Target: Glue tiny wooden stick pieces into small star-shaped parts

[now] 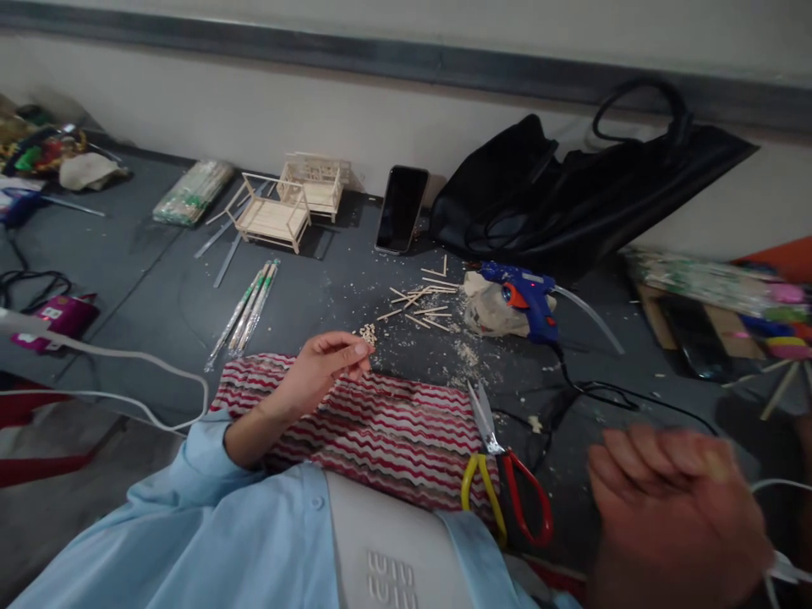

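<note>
My left hand [323,368] hovers over a red-and-white striped cloth [406,431], thumb and fingertips pinched on what looks like a small wooden piece. Just beyond the fingertips lies a little pile of short cut wood bits [368,333]. At the lower right my right hand [672,507] is blurred, with its fingers curled; whether it holds anything is unclear. Scissors with a yellow and a red handle [504,474] lie on the cloth's right edge, between the two hands. Loose thin wooden sticks [422,304] are scattered on the dark floor beyond.
A blue glue gun [529,300] rests on a crumpled rag, its black cord trailing right. Two small stick-built furniture models [276,216] stand by the wall beside a phone [401,209] and a black bag [571,194]. Wrapped stick bundles [249,309] and white cables [127,359] lie at the left.
</note>
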A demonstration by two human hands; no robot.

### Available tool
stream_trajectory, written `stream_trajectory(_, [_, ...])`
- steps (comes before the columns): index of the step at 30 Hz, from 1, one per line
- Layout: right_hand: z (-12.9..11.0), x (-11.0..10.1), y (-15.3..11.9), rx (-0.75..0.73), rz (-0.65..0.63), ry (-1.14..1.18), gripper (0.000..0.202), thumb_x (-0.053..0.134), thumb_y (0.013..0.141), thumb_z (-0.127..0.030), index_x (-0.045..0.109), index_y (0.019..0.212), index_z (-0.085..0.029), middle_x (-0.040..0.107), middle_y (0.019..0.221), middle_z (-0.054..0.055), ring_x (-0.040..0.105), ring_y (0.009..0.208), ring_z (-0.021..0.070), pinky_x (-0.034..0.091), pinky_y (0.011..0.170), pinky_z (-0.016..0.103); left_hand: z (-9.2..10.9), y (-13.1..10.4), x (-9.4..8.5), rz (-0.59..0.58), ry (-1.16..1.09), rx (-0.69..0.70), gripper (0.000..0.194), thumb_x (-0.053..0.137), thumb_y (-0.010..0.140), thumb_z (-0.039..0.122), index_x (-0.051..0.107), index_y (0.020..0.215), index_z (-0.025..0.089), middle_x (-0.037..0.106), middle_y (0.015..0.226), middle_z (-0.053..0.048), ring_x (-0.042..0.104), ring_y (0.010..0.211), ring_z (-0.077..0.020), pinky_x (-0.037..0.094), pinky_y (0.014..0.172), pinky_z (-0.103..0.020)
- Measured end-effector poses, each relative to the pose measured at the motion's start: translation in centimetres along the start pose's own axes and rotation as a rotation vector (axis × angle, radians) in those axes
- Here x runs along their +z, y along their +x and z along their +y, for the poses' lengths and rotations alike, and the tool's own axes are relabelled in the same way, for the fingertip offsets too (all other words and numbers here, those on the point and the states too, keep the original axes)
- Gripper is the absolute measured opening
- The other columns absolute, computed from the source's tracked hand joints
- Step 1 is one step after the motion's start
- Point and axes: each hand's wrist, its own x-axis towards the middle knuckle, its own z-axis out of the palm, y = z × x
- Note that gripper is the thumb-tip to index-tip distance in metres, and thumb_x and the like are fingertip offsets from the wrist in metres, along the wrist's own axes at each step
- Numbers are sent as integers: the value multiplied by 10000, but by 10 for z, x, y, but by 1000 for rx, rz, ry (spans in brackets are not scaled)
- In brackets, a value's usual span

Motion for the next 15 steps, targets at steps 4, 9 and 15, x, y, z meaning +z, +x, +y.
stream_trajectory(4, [4,3,-5,81,-32,11,423,660,829,-354,373,547,-224,160,536,-69,95,443,102,107,344,244,-9,1,5,-50,51,18,183,759,785,310,741,891,162,687,752,-31,587,662,-105,460,651,-243])
stream_trajectory(9, [10,42,-12,259,-251,127,472,716,813,-409,374,556,-207,203,513,-85,97,433,70,176,337,184,-18,1,27,-340,412,232,552,756,759,197,609,1289,242,597,1343,-105,564,1208,-238,477,956,-341])
stream_trajectory(15, [12,79,-14,338,-490,331,412,717,845,-392,452,599,-196,239,539,-88,105,436,64,216,322,147,-28,0,53,-628,550,291,594,672,829,209,498,1397,209,558,1400,-137,528,1277,-256,403,1089,-406])
